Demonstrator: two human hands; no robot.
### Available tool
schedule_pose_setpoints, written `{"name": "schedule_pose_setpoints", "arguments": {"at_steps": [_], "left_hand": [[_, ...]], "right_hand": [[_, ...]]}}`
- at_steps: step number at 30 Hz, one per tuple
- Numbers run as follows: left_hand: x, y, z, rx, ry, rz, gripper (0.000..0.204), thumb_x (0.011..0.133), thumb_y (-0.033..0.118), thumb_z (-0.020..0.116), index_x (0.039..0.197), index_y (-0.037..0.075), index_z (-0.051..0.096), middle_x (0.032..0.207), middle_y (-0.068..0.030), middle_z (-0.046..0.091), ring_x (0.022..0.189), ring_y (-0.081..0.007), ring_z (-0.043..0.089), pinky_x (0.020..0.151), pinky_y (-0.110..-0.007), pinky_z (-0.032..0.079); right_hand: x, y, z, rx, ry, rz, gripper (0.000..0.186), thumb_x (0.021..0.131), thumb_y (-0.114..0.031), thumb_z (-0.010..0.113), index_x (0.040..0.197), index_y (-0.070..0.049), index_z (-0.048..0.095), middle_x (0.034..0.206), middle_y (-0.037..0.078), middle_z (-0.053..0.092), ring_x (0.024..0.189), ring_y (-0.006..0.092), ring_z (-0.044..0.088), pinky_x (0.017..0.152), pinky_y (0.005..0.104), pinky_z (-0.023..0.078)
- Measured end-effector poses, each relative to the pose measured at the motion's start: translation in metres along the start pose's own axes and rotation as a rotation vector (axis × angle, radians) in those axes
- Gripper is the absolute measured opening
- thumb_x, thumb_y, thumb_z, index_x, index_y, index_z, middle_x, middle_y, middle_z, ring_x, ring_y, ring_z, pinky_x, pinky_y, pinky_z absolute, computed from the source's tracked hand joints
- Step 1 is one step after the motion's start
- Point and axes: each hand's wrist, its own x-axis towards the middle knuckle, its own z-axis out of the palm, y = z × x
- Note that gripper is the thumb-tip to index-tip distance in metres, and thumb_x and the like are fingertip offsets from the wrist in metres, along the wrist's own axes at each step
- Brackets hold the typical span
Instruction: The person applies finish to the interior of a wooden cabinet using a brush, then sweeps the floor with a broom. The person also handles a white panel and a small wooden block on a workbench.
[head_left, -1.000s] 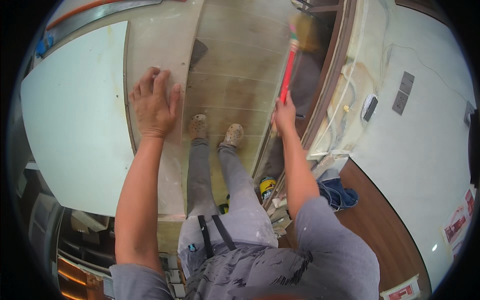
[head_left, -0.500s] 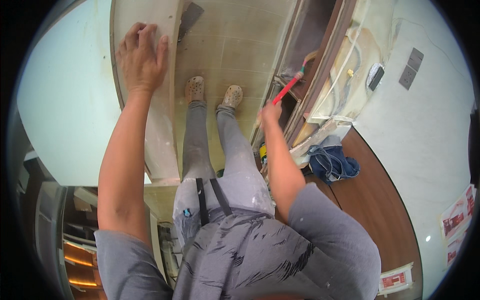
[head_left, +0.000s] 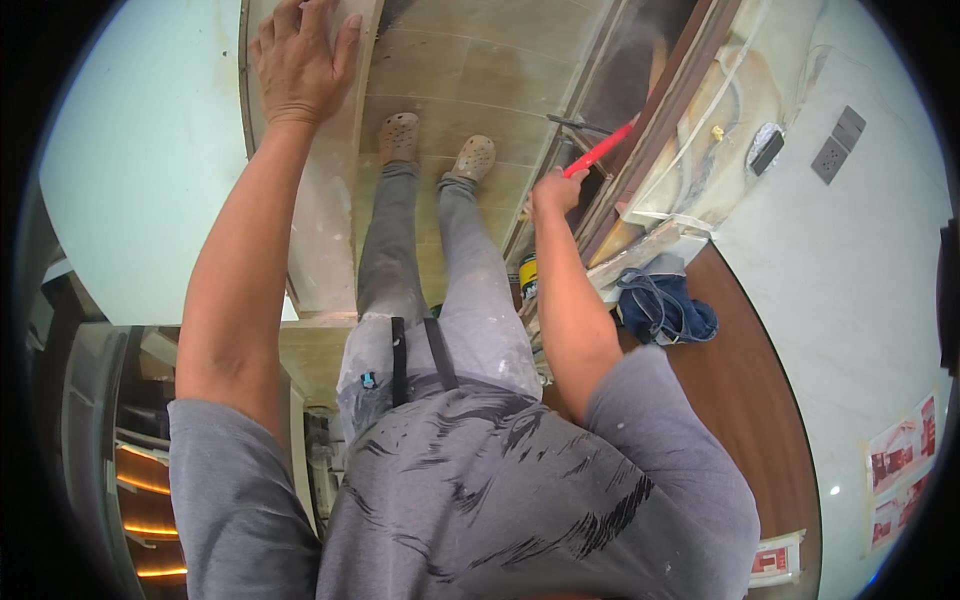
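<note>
Holding a red stick (head_left: 603, 148) in a closed grip, the right hand (head_left: 556, 193) points it up at the brown frame (head_left: 687, 75), while the left hand (head_left: 303, 75) lies open on the pale board (head_left: 325, 225).

The red handle (head_left: 600, 151) looks smooth and slightly glossy, like plastic or painted stock. The perforated clogs (head_left: 475, 158) look like matt moulded foam or rubber, and the floor tiles (head_left: 500, 60) have a faint sheen under dusty smears. The trousers (head_left: 385, 250) and printed T-shirt (head_left: 420, 520) are soft, matt cloth, the trousers speckled with white. The white panel (head_left: 140, 220) is smooth; the pale board (head_left: 325, 230) is matt and scuffed. The brown surface (head_left: 740, 400) shows wood grain, the blue bundle (head_left: 668, 310) is denim-like cloth, the socket plates (head_left: 835, 158) are smooth grey, and the printed sheets (head_left: 900, 450) look like paper.
</note>
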Motion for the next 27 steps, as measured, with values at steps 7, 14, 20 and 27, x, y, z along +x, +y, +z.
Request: {"name": "schedule_pose_setpoints", "arguments": {"at_steps": [7,14,20,27], "left_hand": [[0.000,0.006,-0.008,-0.042,-0.038,-0.029,0.035,0.098,0.038,0.061,0.125,0.016,0.060,0.133,-0.0113,0.055,0.120,-0.0372,0.054,0.100,-0.053,0.040],[-0.002,-0.005,0.006,0.007,0.004,0.004,0.039,0.101,0.049,0.058,0.130,0.024,0.062,0.136,-0.0018,0.056,0.125,-0.0305,0.054,0.105,-0.050,0.039],[-0.004,-0.001,0.005,0.010,-0.017,-0.009,0.038,0.101,0.049,0.057,0.130,0.023,0.062,0.137,-0.0031,0.055,0.125,-0.0317,0.054,0.106,-0.050,0.038],[-0.001,0.001,0.003,0.011,-0.009,-0.014,0.039,0.101,0.047,0.059,0.130,0.022,0.062,0.137,-0.0055,0.055,0.126,-0.0335,0.053,0.107,-0.050,0.038]], "right_hand": [[-0.124,-0.015,-0.089,0.573,-0.658,0.318,0.051,0.107,-0.017,0.053,0.155,-0.014,0.037,0.080,0.003,0.052,0.048,0.0138,0.049,0.042,0.0314,0.045],[-0.110,-0.014,-0.147,0.547,-0.525,0.152,0.076,0.106,-0.019,0.054,0.169,-0.017,0.012,0.082,0.004,0.049,0.049,0.0125,0.048,0.041,0.0312,0.044],[-0.085,-0.011,-0.075,0.541,-0.560,0.339,0.075,0.105,-0.018,0.054,0.169,-0.020,0.014,0.080,0.002,0.048,0.049,0.0124,0.048,0.042,0.0313,0.045],[-0.177,-0.003,-0.159,0.523,-0.807,0.208,0.068,0.109,-0.016,0.053,0.168,-0.024,0.021,0.082,0.000,0.049,0.048,0.0083,0.046,0.040,0.0266,0.043]]}}
